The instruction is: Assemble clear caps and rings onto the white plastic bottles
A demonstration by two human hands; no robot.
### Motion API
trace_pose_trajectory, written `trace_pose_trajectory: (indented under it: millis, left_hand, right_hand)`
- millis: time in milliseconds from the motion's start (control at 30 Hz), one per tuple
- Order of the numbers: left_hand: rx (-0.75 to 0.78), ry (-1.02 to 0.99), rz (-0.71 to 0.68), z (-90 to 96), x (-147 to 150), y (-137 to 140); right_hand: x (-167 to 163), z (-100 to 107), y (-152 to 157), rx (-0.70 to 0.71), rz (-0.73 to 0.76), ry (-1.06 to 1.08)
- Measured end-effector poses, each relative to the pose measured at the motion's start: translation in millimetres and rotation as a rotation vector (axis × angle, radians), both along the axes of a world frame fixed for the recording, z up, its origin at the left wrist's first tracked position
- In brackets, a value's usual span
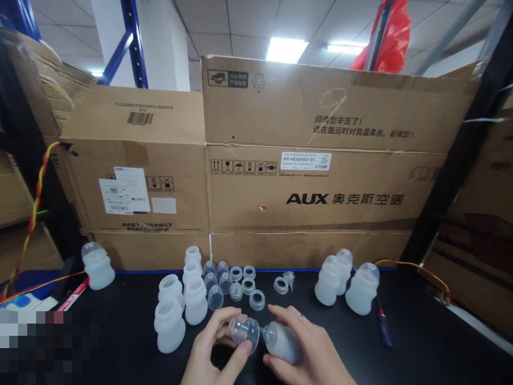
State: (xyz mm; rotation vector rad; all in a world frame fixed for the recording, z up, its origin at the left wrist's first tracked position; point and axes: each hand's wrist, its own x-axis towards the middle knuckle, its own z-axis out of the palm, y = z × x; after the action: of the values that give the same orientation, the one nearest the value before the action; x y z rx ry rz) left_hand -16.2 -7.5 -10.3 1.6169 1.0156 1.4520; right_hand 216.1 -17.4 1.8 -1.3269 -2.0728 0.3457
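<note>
My left hand (pixel 212 347) is closed around a clear domed cap (pixel 244 332), its opening turned to the right. In my right hand (pixel 316 347) lies a small frosted baby bottle (pixel 287 346), tilted with its top end pointing left. A clear nipple tip (pixel 261 331) sticks out of that end toward the cap's opening, close to its rim; I cannot tell if they touch. Just beyond my hands are several white collar rings (pixel 257 300) and clear caps (pixel 215 297). One ring (pixel 281 285) lies beside a loose clear nipple (pixel 289 279).
Several open frosted bottles (pixel 169 326) stand at left. Capped bottles stand at right (pixel 362 290) and far left (pixel 98 267). A dark-handled screwdriver (pixel 385 327) lies right on the black tabletop (pixel 420 347). Cardboard (pixel 344 182) walls the back; red-yellow wires (pixel 425 267) run along the sides.
</note>
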Motion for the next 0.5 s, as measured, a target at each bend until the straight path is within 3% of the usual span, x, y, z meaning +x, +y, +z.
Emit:
trace_pose_trajectory:
  millis: [300,500]
  left_hand:
    - [-0.006,-0.095,0.126,2.7,4.7,-8.8]
    - [0.038,-0.047,0.061,-5.7,3.9,-8.1]
  right_hand:
    - [-1.0,1.9,-0.6,0.020,0.016,-0.029]
    - [-2.9,-7.3,1.1,0.089,0.058,-0.063]
